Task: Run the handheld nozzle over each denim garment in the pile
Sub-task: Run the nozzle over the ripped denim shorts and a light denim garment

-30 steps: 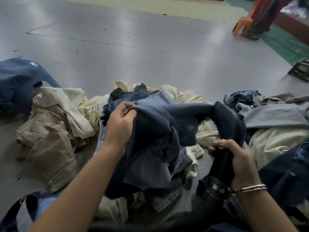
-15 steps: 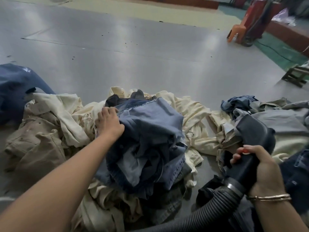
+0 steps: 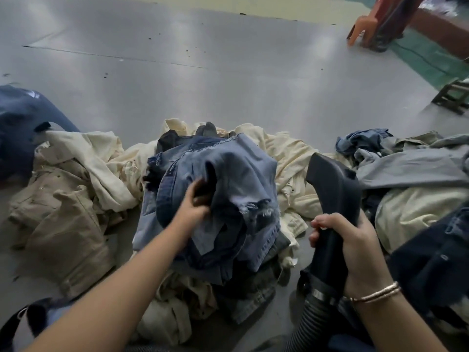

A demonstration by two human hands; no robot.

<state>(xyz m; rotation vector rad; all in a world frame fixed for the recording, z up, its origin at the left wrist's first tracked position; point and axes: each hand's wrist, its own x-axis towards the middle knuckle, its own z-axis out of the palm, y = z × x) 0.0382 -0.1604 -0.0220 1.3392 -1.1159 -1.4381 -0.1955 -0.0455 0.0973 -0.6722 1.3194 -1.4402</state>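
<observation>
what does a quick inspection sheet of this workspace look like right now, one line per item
surface: grey smooth floor, dark specks scattered on it
job's things: black handheld nozzle raised beside the pile, not touching cloth; faded blue denim garment on top of the central pile
clutter: cream and beige garments heaped left and behind; grey garment at right; dark navy garment far left
grippers: left hand grips a fold of the blue denim; right hand grips the nozzle's neck
cables: black ribbed hose runs from the nozzle's base out of frame
surroundings: orange plastic stool and green floor strip at top right
</observation>
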